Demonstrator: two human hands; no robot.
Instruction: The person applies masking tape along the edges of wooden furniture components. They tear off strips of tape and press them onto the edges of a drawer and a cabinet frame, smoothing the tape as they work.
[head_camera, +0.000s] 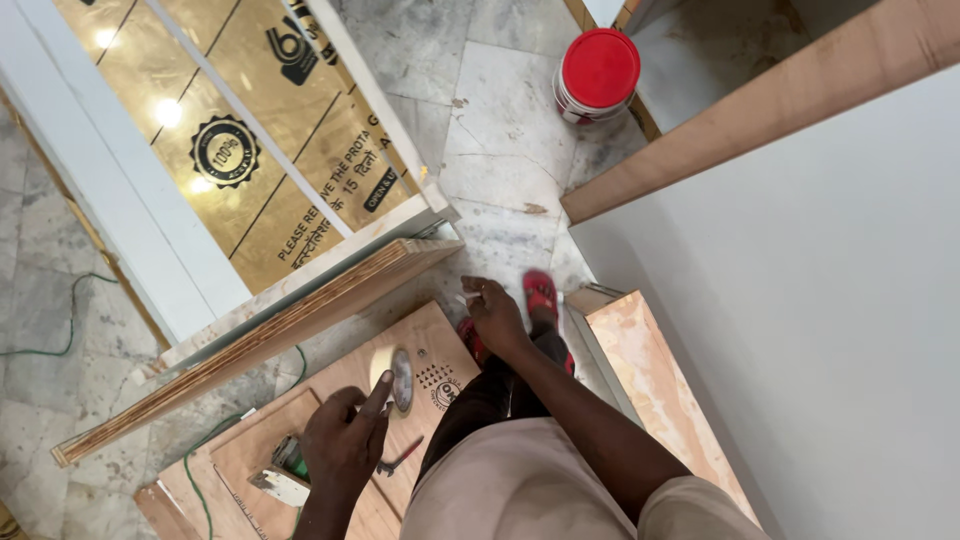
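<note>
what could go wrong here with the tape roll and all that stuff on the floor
The left hand holds the tape roll only by its rim, so it might slip onto the plywood sheets. The green cable trails across the marble floor close to the red sandals, a likely trip hazard. The right hand pinches something too small to identify.

Cream masking tape roll (390, 378) upright above plywood, partly used

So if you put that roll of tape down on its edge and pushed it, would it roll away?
Probably, yes. The roll of tape in the left hand is a round ring, so on its edge it would likely roll. It looks thin and hollow, so probably light, and apt to tip flat soon. The plywood board beneath looks smooth, so little would slow it.
</note>
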